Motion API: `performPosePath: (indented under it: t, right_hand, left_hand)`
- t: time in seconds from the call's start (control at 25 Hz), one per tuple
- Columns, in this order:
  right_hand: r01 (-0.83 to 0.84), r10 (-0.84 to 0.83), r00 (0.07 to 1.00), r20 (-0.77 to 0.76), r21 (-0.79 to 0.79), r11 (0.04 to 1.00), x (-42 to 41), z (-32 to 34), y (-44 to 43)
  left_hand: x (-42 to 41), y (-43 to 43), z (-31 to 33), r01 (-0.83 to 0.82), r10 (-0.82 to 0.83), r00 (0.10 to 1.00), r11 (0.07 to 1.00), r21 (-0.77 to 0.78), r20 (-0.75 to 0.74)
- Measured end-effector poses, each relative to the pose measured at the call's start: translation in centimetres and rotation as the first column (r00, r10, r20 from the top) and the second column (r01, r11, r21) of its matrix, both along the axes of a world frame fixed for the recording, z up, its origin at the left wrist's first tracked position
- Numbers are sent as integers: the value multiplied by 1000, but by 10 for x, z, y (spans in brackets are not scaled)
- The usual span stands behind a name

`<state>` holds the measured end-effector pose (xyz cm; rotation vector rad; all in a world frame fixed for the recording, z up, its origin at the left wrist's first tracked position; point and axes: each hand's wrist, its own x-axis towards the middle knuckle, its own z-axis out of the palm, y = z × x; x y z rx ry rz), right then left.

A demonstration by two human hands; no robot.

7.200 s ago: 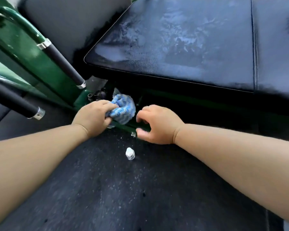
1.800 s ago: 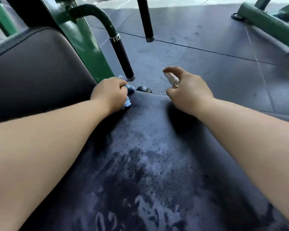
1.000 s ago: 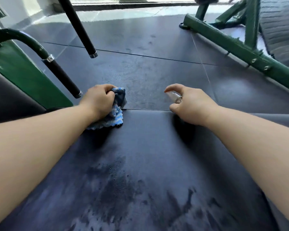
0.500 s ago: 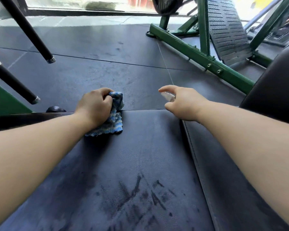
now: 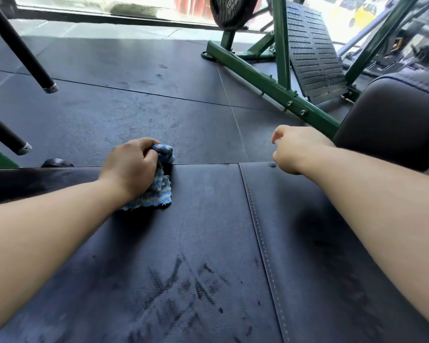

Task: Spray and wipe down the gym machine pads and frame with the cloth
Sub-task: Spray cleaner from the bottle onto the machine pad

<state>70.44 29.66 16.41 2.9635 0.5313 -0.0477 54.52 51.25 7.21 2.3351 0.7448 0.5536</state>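
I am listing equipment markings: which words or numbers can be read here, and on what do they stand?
"10 KG": on the black weight plate, printed at a tilt.
Smaller print beside it: too blurred to read.
On the cloth, pad and green frame: no text visible.
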Motion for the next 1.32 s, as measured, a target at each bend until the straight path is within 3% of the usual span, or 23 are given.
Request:
performPosePath:
  t: [0.24, 0.36, 0.52, 0.68, 0.76, 0.84, 0.96, 1.08, 1.32]
  right_hand:
    - [-40, 39, 999, 9, 220, 975, -14, -5, -5]
    - [-105, 140, 987, -80, 334, 937, -41, -12, 4]
    - [-131, 311, 920, -239, 561, 817, -95, -26, 33]
    - [-157, 433, 841, -325, 619, 770, -141, -36, 52]
    - [-193, 467, 823, -325, 612, 767, -153, -36, 57]
    - [-214, 413, 876, -249, 567, 796, -144, -31, 59]
    - [-177, 210, 975, -67, 327, 928, -96, -12, 45]
    - [-49, 47, 999, 25, 109, 993, -43, 12, 8]
    - [-75, 71, 994, 81, 52, 996, -13, 13, -6]
  left_hand:
    - [7, -17, 2, 32, -33, 998, 999, 17, 62]
    - [-19, -9, 6, -17, 17, 999, 1000, -5, 32]
    - [-77, 0, 7, -98, 98, 995, 995, -13, -35]
    - [-119, -9, 11, -78, 76, 992, 997, -20, -97]
    - [-128, -13, 18, -19, 19, 993, 1000, 1, -117]
    - [-128, -12, 24, 2, 1, 994, 1000, 26, -109]
    - [-117, -9, 26, 1, 2, 996, 999, 33, -86]
    - [-85, -17, 26, 53, -51, 995, 998, 24, -83]
    - [-30, -37, 22, 112, -112, 994, 994, 1, -4]
